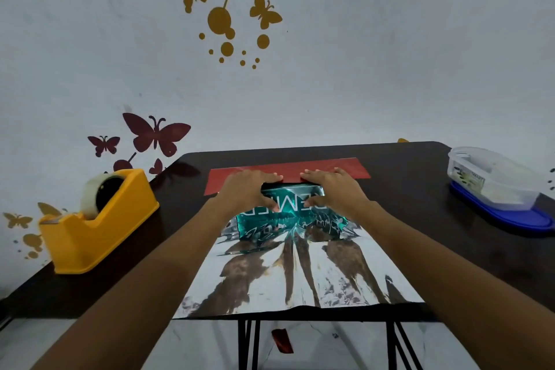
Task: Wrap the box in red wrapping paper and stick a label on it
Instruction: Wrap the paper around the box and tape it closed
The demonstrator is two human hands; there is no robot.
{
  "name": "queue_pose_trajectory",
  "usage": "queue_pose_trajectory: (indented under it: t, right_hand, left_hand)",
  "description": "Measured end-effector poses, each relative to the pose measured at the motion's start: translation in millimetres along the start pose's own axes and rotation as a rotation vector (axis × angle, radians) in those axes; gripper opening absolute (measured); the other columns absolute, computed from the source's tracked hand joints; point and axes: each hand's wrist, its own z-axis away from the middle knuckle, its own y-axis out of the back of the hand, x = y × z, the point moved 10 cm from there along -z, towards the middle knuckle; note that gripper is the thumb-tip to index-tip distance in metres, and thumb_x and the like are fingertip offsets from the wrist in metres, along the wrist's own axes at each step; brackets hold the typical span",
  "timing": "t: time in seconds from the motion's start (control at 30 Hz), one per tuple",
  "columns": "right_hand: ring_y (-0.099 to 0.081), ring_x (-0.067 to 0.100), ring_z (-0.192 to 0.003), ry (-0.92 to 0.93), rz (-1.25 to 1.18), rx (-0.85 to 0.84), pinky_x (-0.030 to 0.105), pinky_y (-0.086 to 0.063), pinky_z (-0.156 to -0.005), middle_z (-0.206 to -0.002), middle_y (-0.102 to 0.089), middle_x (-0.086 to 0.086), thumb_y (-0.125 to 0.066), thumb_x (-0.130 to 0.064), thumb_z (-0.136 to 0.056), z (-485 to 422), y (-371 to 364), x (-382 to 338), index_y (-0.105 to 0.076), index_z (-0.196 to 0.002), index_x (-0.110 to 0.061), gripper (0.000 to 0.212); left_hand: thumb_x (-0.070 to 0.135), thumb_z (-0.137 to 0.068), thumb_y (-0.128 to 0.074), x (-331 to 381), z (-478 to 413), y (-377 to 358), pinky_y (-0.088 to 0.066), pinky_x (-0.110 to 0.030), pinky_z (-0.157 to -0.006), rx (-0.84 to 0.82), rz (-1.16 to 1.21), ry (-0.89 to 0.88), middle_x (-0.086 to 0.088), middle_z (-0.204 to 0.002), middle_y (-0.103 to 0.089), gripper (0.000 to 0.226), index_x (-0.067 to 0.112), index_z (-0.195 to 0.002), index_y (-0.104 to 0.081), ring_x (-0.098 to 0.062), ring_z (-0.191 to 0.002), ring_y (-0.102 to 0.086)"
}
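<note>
A teal box [289, 200] with white lettering lies on the wrapping paper [297, 273], whose shiny silver underside faces up and mirrors the box and my arms. Beyond the box the paper's red side [288, 170] shows as a folded strip. My left hand [246, 189] grips the box's left end, fingers curled over the far top edge and thumb on the near face. At the right end my right hand [333, 188] holds the box the same way.
A yellow tape dispenser [96, 225] with a clear tape roll stands at the table's left edge. A clear plastic container on a blue lid [495, 186] sits at the far right. The dark table [420, 219] ends near me. A red scrap [282, 341] lies on the floor below.
</note>
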Motion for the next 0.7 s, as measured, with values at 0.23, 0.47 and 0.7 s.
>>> queue_pose_trajectory:
  t: [0.23,0.47,0.7]
  right_hand:
    - [-0.04,0.013,-0.134,-0.017,0.033,0.037,0.04,-0.011,-0.117,-0.148,-0.036,-0.009,-0.057,-0.053,-0.081,-0.3,3.5,1.4,-0.033,-0.144,-0.029,0.072]
    - [-0.029,0.012,-0.14,-0.008,0.118,0.006,0.055,0.0,-0.114,-0.153,-0.029,-0.007,-0.054,-0.057,-0.083,3.5,2.8,-1.5,-0.025,-0.147,-0.029,0.075]
    - [-0.008,0.01,-0.145,0.098,0.135,-0.027,0.049,0.009,-0.114,-0.158,-0.011,-0.005,-0.035,-0.056,-0.091,-1.3,0.3,-31.4,-0.01,-0.15,-0.024,0.071]
  left_hand:
    - [0.059,-0.07,-0.07,3.9,2.5,4.4,-0.041,-0.036,-0.096,0.031,-0.038,-0.006,0.007,-0.138,-0.052,0.078,0.039,-0.139,-0.04,-0.02,-0.121,-0.052]
    - [0.06,-0.07,-0.069,2.7,4.2,5.7,-0.042,-0.039,-0.097,0.034,-0.033,0.025,0.004,-0.136,-0.054,0.076,0.041,-0.138,-0.041,-0.022,-0.123,-0.051]
    - [0.056,-0.068,-0.073,1.0,5.3,4.3,-0.044,-0.036,-0.093,0.024,0.014,0.031,0.005,-0.132,-0.057,0.078,0.04,-0.138,-0.042,-0.021,-0.118,-0.054]
